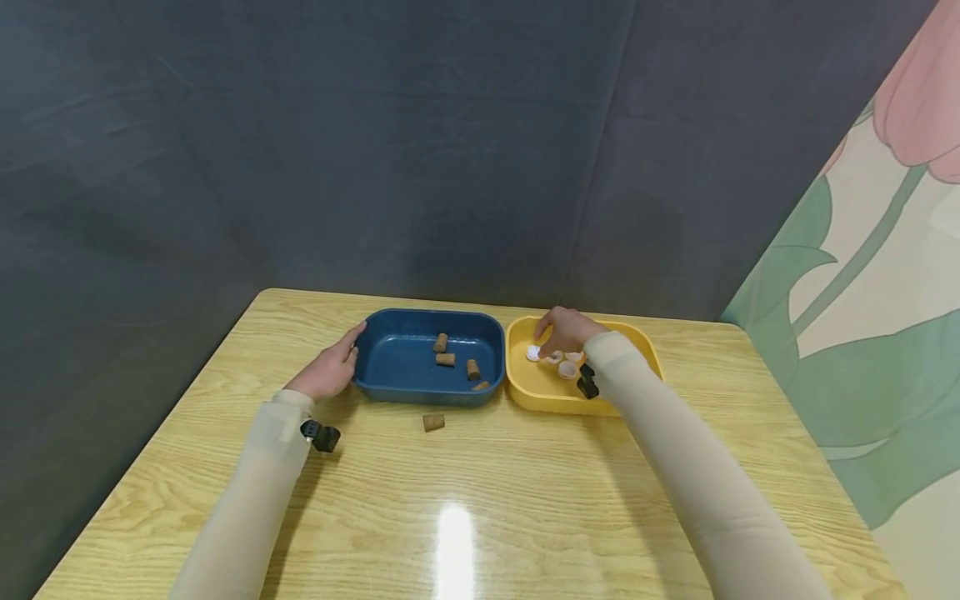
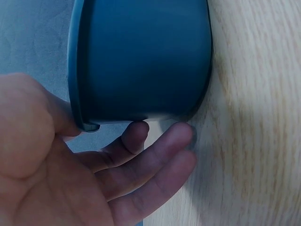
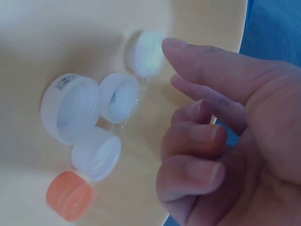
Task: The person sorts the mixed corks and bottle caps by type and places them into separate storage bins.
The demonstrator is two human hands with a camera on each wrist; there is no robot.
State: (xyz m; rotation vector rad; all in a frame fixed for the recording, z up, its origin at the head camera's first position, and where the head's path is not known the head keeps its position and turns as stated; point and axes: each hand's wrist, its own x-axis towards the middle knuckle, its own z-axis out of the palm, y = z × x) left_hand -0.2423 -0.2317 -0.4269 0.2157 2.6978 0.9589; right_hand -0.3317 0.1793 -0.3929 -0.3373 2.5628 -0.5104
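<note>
My left hand (image 1: 330,371) holds the left end of a dark blue tray (image 1: 427,396). The left wrist view shows the thumb going behind the tray's rim and the other fingers bent against its outer wall. Over the yellow tray (image 1: 558,407) is my right hand (image 1: 566,331), reaching down with nothing held. Its thumb and index tips are right beside a white bottle cap (image 3: 148,54), while the remaining fingers are loosely curled. Near that cap lie a small white cap (image 3: 118,98), a larger white cap (image 3: 70,108), a translucent cap (image 3: 97,154) and an orange cap (image 3: 69,196).
Several corks (image 1: 446,359) lie in the blue tray. Another cork (image 1: 433,422) lies on the wooden table (image 1: 390,500) in front of it. The two trays stand side by side near the back edge, before a dark cloth (image 1: 480,167). A floral panel (image 1: 885,333) is at the right.
</note>
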